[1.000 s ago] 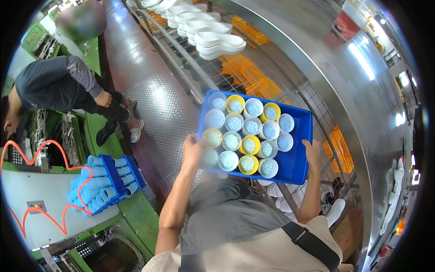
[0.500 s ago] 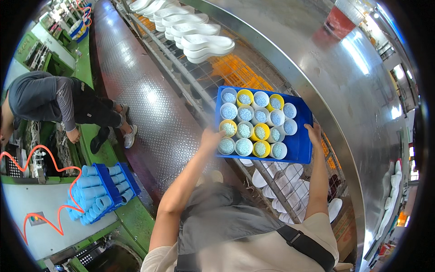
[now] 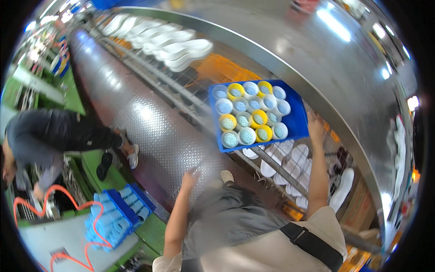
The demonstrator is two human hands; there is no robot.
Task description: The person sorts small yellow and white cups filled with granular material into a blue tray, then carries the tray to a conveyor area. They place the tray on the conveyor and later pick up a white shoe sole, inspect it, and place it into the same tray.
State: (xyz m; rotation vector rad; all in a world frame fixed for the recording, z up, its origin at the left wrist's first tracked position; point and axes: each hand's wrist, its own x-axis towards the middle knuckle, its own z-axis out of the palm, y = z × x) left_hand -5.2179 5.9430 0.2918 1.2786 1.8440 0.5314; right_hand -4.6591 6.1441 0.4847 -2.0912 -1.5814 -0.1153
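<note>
A blue plastic tray rests on the wire rack in front of me. It carries rows of white cups and yellow cups, filled with small pale blue and pale green pellets. My left hand is off the tray, below its near left corner; its fingers are stretched out with nothing in them. Beside the tray's right edge is my right hand, fingers loosely apart. Whether it still touches the rim is hard to make out.
White shoe soles line the rack's far end; more white soles lie below. A metal rail curves along the right. At left, a co-worker bends over green machinery, near blue cups and an orange coiled hose.
My left hand has let go of the tray and moved down and left. My right hand has loosened at the tray's right edge. The view has shifted, and the co-worker bends lower.
</note>
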